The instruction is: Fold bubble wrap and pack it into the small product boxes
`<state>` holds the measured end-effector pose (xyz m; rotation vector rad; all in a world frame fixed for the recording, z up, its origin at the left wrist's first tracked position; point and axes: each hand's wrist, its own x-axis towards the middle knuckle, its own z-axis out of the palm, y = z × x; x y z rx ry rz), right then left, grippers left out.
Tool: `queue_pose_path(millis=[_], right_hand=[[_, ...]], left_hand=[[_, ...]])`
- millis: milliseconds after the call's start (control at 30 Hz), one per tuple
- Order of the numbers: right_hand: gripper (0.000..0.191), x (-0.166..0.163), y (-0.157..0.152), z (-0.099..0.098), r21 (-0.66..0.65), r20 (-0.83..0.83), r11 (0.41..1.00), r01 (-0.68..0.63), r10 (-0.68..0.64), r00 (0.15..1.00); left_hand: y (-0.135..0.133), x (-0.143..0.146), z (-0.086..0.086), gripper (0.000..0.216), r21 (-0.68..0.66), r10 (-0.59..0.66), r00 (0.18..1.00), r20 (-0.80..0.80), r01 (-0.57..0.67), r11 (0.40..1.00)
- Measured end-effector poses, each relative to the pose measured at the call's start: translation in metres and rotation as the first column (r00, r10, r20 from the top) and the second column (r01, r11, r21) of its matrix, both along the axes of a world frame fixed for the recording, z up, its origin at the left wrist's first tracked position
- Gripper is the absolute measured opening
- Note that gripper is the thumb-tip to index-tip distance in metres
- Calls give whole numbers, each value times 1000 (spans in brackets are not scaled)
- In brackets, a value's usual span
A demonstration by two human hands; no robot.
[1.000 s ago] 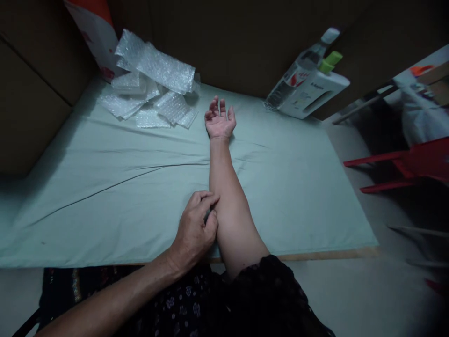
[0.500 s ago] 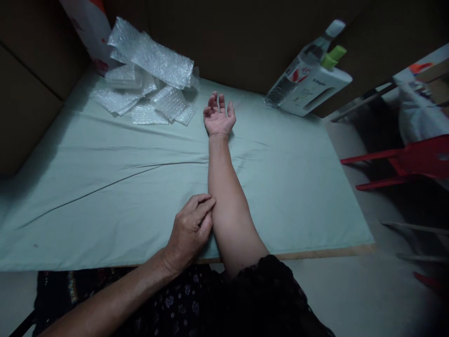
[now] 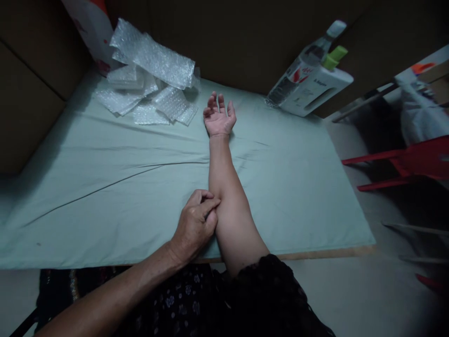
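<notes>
Pale green cloth (image 3: 298,187) covers the table, its creases running across to the right forearm (image 3: 226,182), which rests on it. The left hand (image 3: 198,222) is bent, fingers curled in and thumb tucked close to the forefinger; its fingertips touch the inner side of that forearm, below the elbow. Whether they nip the skin or only press on it, I cannot tell. The right hand (image 3: 220,119) lies palm up beyond, loosely open, fingers slightly bent, holding nothing. A dark sleeve (image 3: 270,290) covers the upper right arm.

Up and left of the right hand lie pieces of bubble wrap (image 3: 150,58) in a loose heap, just beside a white and orange item (image 3: 89,35). On the far right, a clear bottle (image 3: 286,84) stands against a white jug (image 3: 305,100) with a green cap (image 3: 335,56). Behind rises a brown wall (image 3: 238,42). Off the table's right side is a red chair (image 3: 424,157).
</notes>
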<state>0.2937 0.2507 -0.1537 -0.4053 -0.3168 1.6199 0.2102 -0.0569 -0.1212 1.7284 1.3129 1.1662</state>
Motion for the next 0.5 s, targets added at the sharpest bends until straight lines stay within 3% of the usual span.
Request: queue_pose_path(millis=[133, 300, 500], right_hand=[[33, 0, -1, 1, -38, 3, 999, 9, -9, 1000], [35, 0, 1, -3, 12, 16, 1000, 25, -25, 1000], [36, 0, 1, -2, 8, -7, 1000, 24, -23, 1000]], left_hand=[[-7, -5, 4, 35, -23, -8, 999, 35, 9, 1000], [-23, -10, 3, 37, 12, 27, 997, 76, -28, 1000], [-20, -2, -2, 39, 44, 29, 996, 88, -33, 998]])
